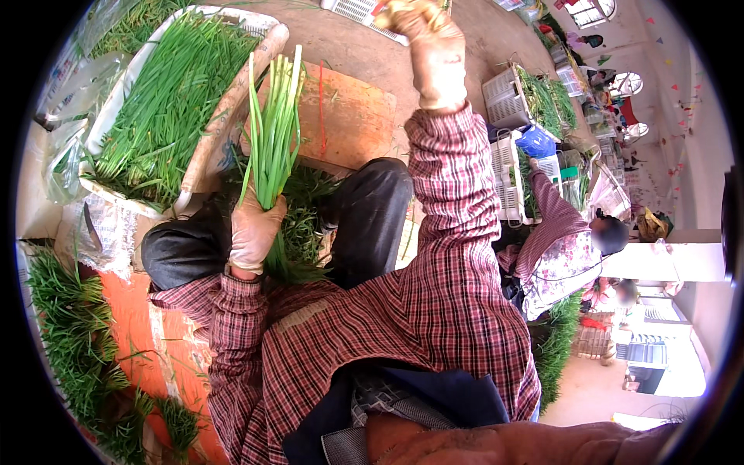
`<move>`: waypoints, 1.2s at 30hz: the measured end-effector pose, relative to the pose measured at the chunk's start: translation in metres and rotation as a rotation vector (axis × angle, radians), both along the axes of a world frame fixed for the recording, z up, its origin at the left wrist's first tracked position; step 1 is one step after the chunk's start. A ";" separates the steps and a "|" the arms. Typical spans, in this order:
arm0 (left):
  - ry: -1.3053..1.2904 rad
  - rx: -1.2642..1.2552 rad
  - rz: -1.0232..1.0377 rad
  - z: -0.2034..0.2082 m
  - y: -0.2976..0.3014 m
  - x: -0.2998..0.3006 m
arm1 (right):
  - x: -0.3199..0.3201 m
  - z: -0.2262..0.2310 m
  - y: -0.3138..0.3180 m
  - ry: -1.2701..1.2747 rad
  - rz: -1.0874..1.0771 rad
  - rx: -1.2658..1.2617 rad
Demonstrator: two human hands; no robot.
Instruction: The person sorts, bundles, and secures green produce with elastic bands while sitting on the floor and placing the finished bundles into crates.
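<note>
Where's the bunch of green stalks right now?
Head view, left of centre: the bunch is in the left hand, visually overlapping the wooden board.

Head-worn fisheye, looking down, close above both hands [257,231]

Dressed in a red, black and white checked shirt [387,318] with long, bunched sleeves [453,178], a navy collar [469,391] showing underneath, dark trousers [368,213], and pale, wrist-length gloves [256,231].
</note>
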State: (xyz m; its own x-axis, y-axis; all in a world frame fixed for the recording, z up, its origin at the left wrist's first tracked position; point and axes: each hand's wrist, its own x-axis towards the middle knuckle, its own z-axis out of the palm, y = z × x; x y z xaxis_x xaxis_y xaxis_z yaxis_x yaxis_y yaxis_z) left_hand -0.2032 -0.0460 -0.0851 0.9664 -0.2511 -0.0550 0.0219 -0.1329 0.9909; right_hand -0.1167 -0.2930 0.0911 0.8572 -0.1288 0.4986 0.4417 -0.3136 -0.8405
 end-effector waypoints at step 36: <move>0.402 -0.445 -0.277 -0.009 0.013 0.010 | -0.030 0.022 -0.013 0.265 -0.307 -0.591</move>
